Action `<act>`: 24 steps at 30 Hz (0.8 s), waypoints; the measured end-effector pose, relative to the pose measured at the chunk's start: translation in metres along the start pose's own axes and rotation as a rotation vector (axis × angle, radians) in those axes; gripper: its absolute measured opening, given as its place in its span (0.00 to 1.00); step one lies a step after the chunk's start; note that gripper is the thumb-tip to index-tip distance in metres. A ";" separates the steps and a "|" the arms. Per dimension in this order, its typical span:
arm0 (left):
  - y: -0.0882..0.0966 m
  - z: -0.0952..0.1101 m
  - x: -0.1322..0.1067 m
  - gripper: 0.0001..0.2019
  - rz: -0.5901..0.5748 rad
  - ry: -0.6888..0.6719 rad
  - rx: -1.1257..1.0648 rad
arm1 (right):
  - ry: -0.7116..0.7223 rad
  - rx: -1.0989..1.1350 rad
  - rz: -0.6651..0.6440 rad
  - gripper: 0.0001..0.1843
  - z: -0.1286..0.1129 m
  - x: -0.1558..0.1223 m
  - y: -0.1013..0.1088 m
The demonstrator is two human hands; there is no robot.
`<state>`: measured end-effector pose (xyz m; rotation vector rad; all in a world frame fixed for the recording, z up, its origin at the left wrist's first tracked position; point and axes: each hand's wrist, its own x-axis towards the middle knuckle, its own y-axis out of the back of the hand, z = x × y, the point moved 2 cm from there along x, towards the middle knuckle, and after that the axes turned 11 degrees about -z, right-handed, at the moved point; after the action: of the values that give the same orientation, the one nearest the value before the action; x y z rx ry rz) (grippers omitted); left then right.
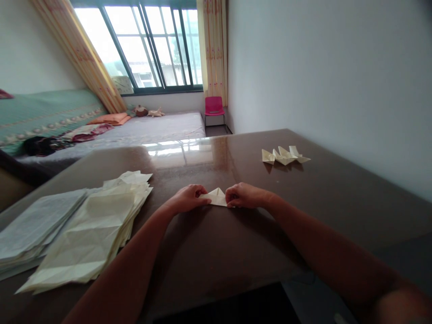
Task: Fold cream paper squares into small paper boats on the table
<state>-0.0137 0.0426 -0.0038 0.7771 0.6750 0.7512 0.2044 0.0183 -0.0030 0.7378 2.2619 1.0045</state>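
Observation:
A small piece of folded cream paper (218, 197) with a pointed top lies low over the brown table in front of me. My left hand (191, 198) pinches its left end between thumb and fingers. At its right end my right hand (245, 196) is closed on the paper, fingertips curled against it. Both hands partly cover the paper's ends. Farther back on the right stand several folded paper shapes (285, 155) with pointed tips, set close together in a row.
On the table's left side lie a stack of creased cream paper sheets (91, 229) and a stack of whitish sheets (37, 220). The glossy brown table (209, 252) reaches toward a bed (168, 126) and a pink chair (214, 106). A white wall (324, 81) runs along the right.

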 end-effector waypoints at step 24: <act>-0.012 -0.008 -0.002 0.19 -0.050 -0.084 -0.700 | -0.142 0.056 0.371 0.07 0.019 0.008 0.002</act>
<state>-0.0166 0.0384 -0.0170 0.1480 0.3135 0.8325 0.2121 0.0338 -0.0139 1.2462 2.0802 1.0177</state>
